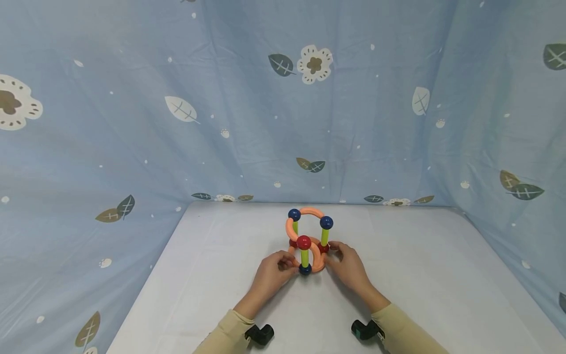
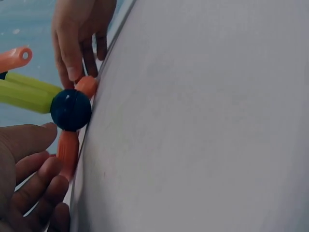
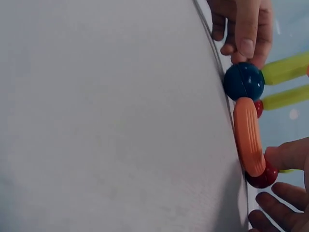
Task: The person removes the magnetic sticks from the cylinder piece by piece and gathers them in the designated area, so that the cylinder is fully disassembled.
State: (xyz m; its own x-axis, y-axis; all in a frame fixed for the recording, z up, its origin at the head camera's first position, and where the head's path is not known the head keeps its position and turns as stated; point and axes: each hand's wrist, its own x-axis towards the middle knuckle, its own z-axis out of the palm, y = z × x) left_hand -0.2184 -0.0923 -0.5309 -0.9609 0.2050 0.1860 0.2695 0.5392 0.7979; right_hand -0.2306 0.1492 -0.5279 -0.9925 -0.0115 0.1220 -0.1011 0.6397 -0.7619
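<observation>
A ball-and-rod building toy (image 1: 305, 250) stands upright on the white table. Its lower ring has orange curved rods joined by a dark blue ball (image 1: 305, 270) and red balls. Green straight rods (image 1: 325, 237) rise to two blue balls and a red ball (image 1: 303, 242), with orange curved rods on top. One orange rod end (image 2: 20, 58) shows its hole in the left wrist view. My left hand (image 1: 273, 271) pinches the lower orange rod (image 2: 68, 150) beside the dark blue ball. My right hand (image 1: 347, 265) holds the base around a lower red ball (image 3: 262, 178).
A white-covered table (image 1: 212, 246) lies under the toy and both forearms. Blue cloth (image 1: 247, 123) with leaf and flower prints hangs behind the table and along its sides. Black devices (image 1: 260, 335) are strapped at both wrists.
</observation>
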